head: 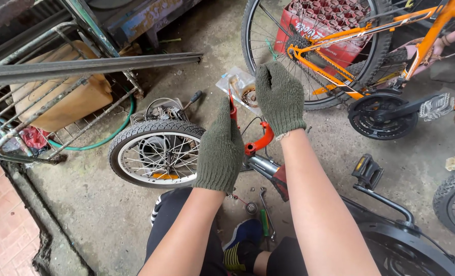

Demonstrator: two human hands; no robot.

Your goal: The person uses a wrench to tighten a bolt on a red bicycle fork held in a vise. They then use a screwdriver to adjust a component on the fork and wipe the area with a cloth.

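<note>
At the far left, a tan plastic jerrycan [59, 97] is lying inside a rusty wire rack [13, 128], with a green hose [116, 134] curling out from under it toward 4 o'clock. A long grey metal bar [89, 66] is crossing above them, its long axis running from 9 o'clock to 3 o'clock.

Next comes a small spoked wheel [156, 153] with a white rim, lying on the concrete floor [84, 214] just at 9 o'clock of the left hand [221, 148]. That hand, in a dark green knit glove, is wrapping its fingers around a slim red part of the red bicycle fork [260, 140], thumb up; the hold looks pressed closed on it. The fork is sitting between the 2 hands at frame centre. Its curved red blade is sweeping from 1 o'clock down to 7 o'clock, and its grey and dark red tube is carrying on toward 5 o'clock, so the whole long axis is running diagonally from upper left to lower right.

The right hand [280, 97], gloved alike, is hanging at 12 o'clock of the fork with its back to the camera; I cannot tell whether its fingers are pinching anything. Behind it, a clear plastic bag [237, 89] of parts is lying on the floor.

Below the fork, a wrench [266, 212] and a small bearing [251, 208] are resting by a blue shoe [242, 240].

At the right, an orange bicycle [391, 56] is standing, its rear wheel at 1 o'clock of the right hand, and a black pedal [368, 171] is sitting at 4 o'clock.
</note>
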